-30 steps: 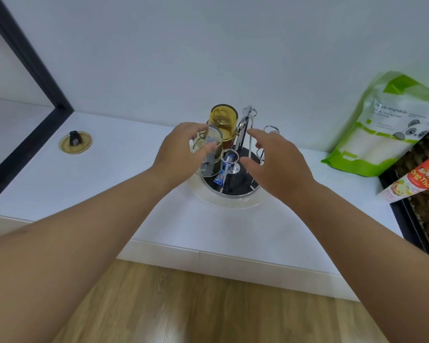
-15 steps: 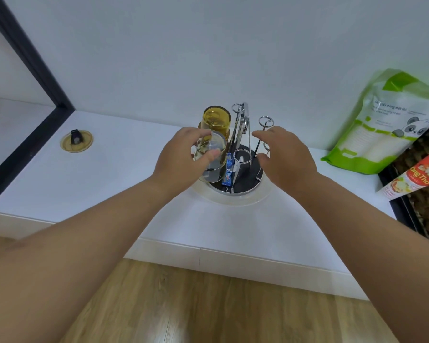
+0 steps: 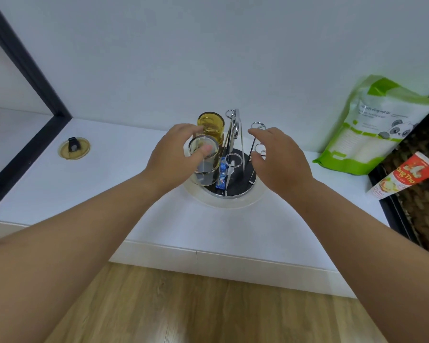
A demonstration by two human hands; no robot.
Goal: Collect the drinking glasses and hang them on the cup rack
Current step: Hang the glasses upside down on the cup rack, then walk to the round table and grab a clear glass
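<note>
Item: clear glass (image 3: 204,160), inverted, base up. Held by the left hand (image 3: 170,159), fingers curled round its far side and thumb pressed on the near wall. It sits at the left edge of the rack (image 3: 233,154), seemingly over a prong; whether it is fully seated cannot be told.

Item: amber glass (image 3: 211,127), inverted, already hung on the rack's rear-left prong, just behind the clear glass and close to it.

Item: rack, chrome, central stem upright, ringed prongs rising from a dark round base on a white tray (image 3: 253,198) on the desk (image 3: 124,191). Free prongs show at centre front and on the right.

Item: right hand (image 3: 280,159), fingers loosely spread and empty, hovering just beside the right-hand prongs; contact with them cannot be told.

Governing relation: the clear glass's long axis runs near vertical, matching the prong beneath. The left hand is the nearer and the only one on it. Judged next need: a straight downward seat, then release without knocking the amber glass.
</note>
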